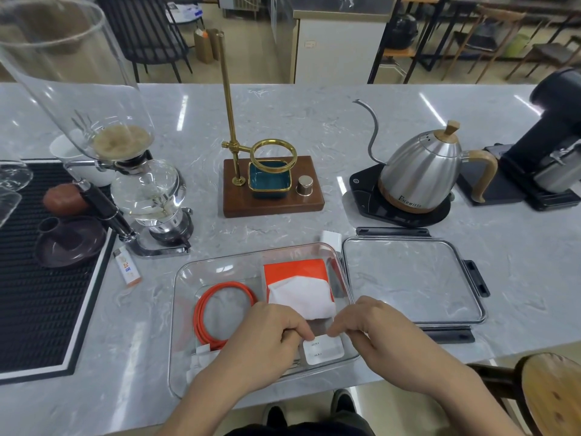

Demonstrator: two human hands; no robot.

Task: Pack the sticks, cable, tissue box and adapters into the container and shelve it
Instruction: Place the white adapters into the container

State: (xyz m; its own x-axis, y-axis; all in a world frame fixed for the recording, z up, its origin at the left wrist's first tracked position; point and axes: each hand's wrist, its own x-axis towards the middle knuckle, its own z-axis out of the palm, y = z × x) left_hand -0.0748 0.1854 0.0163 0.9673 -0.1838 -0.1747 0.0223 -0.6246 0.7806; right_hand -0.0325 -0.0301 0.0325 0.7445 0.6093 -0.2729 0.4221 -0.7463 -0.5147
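Note:
A clear plastic container (188,272) sits on the counter in front of me. Inside it lie a coiled orange cable (217,309), an orange tissue box (295,278) with a white tissue sticking out, and a white adapter (323,350) at the near side. My left hand (264,344) and my right hand (377,335) are both inside the container above the white adapter, fingertips curled and touching its far edge. A second white adapter (330,239) stands outside, just behind the container. The clear lid (408,275) lies to the right.
An orange-and-white lighter-like stick (127,269) lies left of the container. A siphon brewer (147,196), a brass pour-over stand (270,184), a steel kettle (421,174) and a black grinder (553,146) stand behind. A black mat (37,278) covers the left; a wooden stool (550,398) is at the right.

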